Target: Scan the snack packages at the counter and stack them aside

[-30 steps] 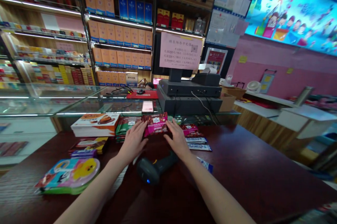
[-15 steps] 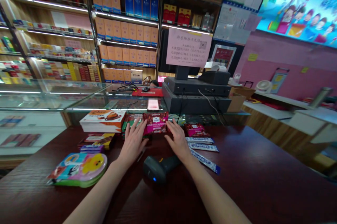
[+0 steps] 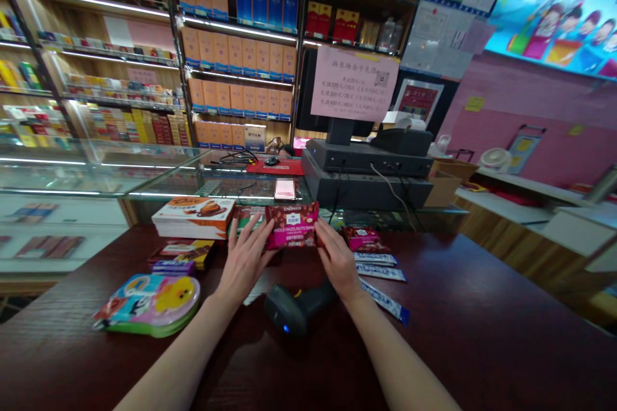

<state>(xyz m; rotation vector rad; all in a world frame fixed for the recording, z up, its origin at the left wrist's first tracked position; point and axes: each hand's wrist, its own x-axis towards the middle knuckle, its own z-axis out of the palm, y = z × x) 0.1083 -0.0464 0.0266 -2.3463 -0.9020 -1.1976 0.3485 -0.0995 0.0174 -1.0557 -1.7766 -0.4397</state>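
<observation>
A magenta-and-brown packet of hazelnut chocolate [image 3: 293,226] is tilted up with its printed front toward me. My left hand [image 3: 243,261] grips its left edge, and my right hand [image 3: 340,263] pinches the right edge. Partly behind my left fingers lies a green packet [image 3: 252,218]. To the right of my right hand is a second magenta packet [image 3: 364,238], with several blue-and-white stick sachets [image 3: 380,271] below it. On the counter between my forearms rests a dark handheld barcode scanner [image 3: 292,309], its blue light lit.
At left on the dark wooden counter [image 3: 457,327] are a white-and-orange box [image 3: 190,218], yellow-and-brown packets [image 3: 202,253], a purple packet [image 3: 173,267] and a colourful duck-printed package [image 3: 149,305]. Behind stand a glass case [image 3: 159,173] and a cash register [image 3: 366,176].
My right hand has closed in on the packet's right edge, its thumb drawn in. The packet looks slightly larger and more raised. The whole view has shifted a little.
</observation>
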